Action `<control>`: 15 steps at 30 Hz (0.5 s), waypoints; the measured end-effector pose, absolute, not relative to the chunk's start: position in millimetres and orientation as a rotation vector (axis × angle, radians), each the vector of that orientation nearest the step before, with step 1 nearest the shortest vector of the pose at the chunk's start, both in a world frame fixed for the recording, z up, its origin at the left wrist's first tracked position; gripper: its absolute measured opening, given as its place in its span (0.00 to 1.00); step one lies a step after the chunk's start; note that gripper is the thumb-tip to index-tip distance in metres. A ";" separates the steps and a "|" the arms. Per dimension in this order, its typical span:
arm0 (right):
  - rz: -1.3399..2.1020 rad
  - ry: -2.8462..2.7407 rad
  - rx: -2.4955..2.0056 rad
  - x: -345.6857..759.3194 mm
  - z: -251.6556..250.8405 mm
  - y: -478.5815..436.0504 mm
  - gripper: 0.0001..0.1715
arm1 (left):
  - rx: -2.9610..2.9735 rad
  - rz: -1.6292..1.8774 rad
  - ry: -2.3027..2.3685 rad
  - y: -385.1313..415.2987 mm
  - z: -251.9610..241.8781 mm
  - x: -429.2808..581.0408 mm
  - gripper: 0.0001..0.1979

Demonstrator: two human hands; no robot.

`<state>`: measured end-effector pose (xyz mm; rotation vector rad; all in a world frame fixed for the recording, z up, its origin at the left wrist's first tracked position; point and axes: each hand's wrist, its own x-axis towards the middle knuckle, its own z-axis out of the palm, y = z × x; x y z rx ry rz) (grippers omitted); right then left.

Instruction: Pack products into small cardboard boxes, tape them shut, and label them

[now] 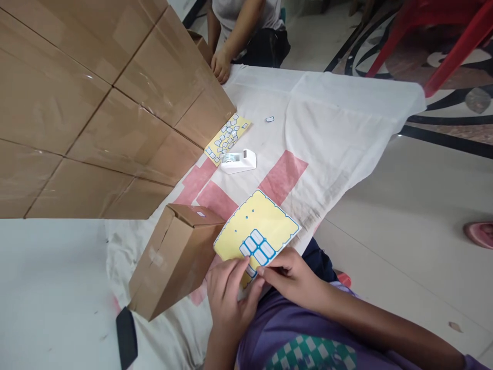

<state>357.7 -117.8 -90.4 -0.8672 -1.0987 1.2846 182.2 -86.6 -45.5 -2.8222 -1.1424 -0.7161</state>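
A yellow sticker sheet (269,216) with several white, blue-edged labels is held tilted above the table's near edge. My right hand (295,272) pinches its near right edge, thumb on top. The fingers of my left hand (231,288) bend over the near left part of the sheet, fingertips by the lowest labels, with the thumb at the near edge. Close to my left hand, a closed cardboard box (173,262) stands on the cloth, bearing a small white label (201,214) on its top. Both hands partly cover the sheet's near corner.
Large taped cartons (115,103) are stacked at left. A white tape dispenser (241,162), another yellow label sheet (227,139) and a loose label (270,119) lie on the white tablecloth (308,113). Across the table is a co-worker's hand (221,66); a red chair (435,31) stands beyond.
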 end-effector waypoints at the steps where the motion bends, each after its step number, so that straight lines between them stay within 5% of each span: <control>1: 1.259 -1.135 -0.869 358.8 -89.1 -117.8 0.21 | -2.837 -0.732 -1.111 -85.5 -45.9 183.2 0.17; 15: 0.816 -1.517 -1.045 359.4 -94.2 -126.5 0.12 | -2.878 -0.853 -1.151 -88.7 -55.6 183.2 0.18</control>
